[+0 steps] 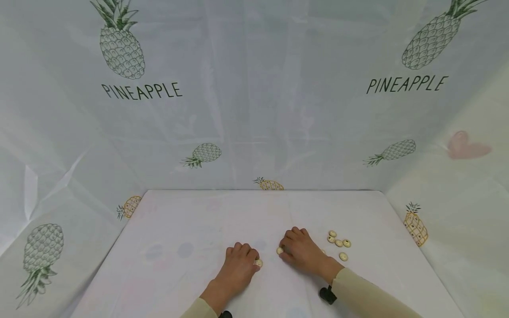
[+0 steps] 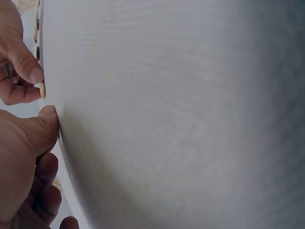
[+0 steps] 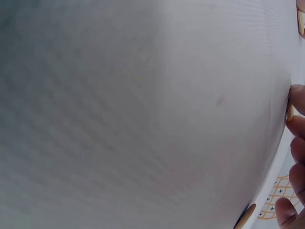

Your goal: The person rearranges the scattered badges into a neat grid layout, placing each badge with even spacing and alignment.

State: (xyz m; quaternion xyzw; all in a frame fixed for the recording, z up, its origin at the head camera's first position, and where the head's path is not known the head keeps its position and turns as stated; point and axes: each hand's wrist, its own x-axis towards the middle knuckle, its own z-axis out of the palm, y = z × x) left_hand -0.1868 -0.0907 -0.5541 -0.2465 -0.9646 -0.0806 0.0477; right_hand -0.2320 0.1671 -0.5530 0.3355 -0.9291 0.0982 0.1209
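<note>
Near the front middle of the table, my left hand [image 1: 237, 267] pinches a small round pale wooden disc [image 1: 258, 263] between thumb and fingers, at the hand's right side. A short way to the right, my right hand [image 1: 303, 250] pinches a second, similar disc [image 1: 280, 250]. In the right wrist view this disc [image 3: 289, 110] stands on edge to the camera between thumb and finger, close over the cloth. The left wrist view has my left hand [image 2: 21, 152] low at the left, its own disc mostly hidden behind the thumb.
Several more wooden discs [image 1: 339, 243] with dark marks lie loose right of my right hand, one partly hidden behind it. A white cloth [image 1: 191, 282] covers the table. Pineapple-printed sheets [image 1: 254, 110] hang as walls at the back and sides.
</note>
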